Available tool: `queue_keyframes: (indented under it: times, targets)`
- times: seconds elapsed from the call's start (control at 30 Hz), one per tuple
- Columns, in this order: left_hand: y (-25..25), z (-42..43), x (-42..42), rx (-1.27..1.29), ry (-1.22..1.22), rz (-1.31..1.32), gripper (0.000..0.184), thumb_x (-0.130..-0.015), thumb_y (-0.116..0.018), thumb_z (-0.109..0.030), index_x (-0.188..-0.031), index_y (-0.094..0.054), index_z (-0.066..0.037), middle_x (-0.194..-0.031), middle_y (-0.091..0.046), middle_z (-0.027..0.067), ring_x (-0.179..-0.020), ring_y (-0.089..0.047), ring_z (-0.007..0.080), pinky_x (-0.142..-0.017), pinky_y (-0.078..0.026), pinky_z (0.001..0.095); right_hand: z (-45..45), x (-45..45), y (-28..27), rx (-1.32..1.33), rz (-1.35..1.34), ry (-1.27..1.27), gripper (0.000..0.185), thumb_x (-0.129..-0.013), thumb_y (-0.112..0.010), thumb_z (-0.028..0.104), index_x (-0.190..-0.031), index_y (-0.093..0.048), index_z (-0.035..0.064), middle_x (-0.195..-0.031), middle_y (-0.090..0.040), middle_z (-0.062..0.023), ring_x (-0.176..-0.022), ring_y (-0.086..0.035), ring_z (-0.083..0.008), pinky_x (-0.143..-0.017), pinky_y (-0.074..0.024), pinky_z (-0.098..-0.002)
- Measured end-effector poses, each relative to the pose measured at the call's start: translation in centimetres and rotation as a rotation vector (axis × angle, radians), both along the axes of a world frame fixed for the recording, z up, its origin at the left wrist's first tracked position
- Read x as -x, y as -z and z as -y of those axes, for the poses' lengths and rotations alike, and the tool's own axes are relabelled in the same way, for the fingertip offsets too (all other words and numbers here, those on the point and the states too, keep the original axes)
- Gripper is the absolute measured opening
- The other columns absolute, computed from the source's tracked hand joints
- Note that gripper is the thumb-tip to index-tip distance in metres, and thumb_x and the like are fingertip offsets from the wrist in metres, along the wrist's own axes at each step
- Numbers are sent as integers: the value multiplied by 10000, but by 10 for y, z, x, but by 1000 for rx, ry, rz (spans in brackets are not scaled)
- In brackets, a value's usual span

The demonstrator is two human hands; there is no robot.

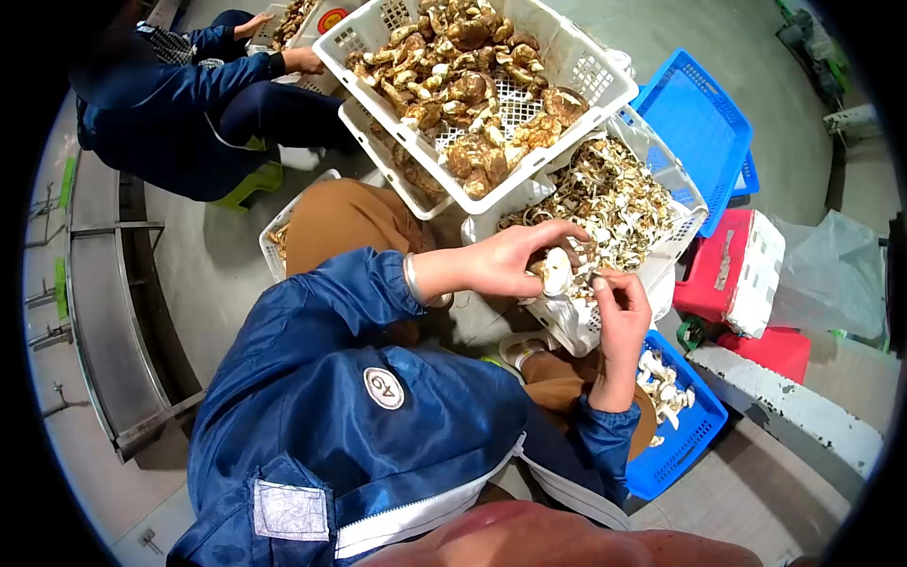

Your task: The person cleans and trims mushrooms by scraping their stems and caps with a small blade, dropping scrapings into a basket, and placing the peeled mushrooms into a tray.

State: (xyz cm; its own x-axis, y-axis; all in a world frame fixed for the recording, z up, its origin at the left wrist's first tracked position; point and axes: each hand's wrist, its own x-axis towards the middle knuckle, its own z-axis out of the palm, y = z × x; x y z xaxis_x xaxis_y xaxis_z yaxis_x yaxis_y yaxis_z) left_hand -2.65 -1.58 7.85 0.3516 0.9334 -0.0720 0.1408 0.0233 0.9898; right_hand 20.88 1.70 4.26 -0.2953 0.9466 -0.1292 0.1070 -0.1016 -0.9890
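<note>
My left hand point(505, 260) is closed around a mushroom point(556, 271), whose pale cut side faces up. Close by on the right, my right hand point(622, 307) pinches a small dark blade-like tool point(595, 277) between thumb and fingers, right beside the mushroom; most of the tool is hidden. Below both hands stands a white crate point(694, 222) lined with plastic and heaped with mushroom trimmings point(619, 203). Whole brown mushrooms point(468, 90) lie in a raised white basket point(406, 156) farther off. Beside my right forearm, a blue basket point(694, 444) contains pale trimmed mushrooms point(664, 389).
Another person point(179, 104) in a blue jacket sits at the upper left, near another container of mushrooms point(291, 24). Stacked blue baskets point(694, 123) lean at the upper right. A red and white box point(732, 269) and a clear plastic bag point(831, 274) stand at right. A metal frame point(104, 312) runs along the left.
</note>
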Motion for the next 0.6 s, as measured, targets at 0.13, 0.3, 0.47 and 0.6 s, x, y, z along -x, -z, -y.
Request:
queue_keyframes:
  times: [0.13,0.3,0.47,0.6]
  targets:
    - [23,-3,-3,34,-137,293,630,-734,-550,40,-1351,-446,-26,-1224,-573,89,-1137,-541,143,-994,-431,300,-11,-14,15,56,-64,44,69,-893,-671,55,-895,-620,8,-967,-664,-52,-803,-572,-83,-716,-469,-231]
    - [18,-7,2,320,-189,306,528,-733,-574,11,-1258,-528,-15,-1020,-647,25,-813,-574,46,-584,-428,178,-12,-3,28,-277,407,-23,139,-791,-728,85,-775,-623,-6,-760,-541,-92,-682,-555,-182,-637,-451,-303]
    - [41,-4,-3,298,-195,352,545,-740,-605,22,-1275,-511,-23,-1046,-640,32,-856,-580,69,-684,-477,220,-16,-6,24,-200,455,15,175,-840,-699,137,-790,-613,-7,-705,-553,-66,-637,-514,-145,-614,-434,-288]
    - [39,-2,-3,410,-188,364,491,-774,-589,33,-1249,-479,-27,-994,-647,68,-772,-609,99,-626,-500,221,-13,0,29,-134,368,47,179,-872,-680,146,-816,-595,-2,-662,-580,-38,-616,-509,-84,-572,-427,-260]
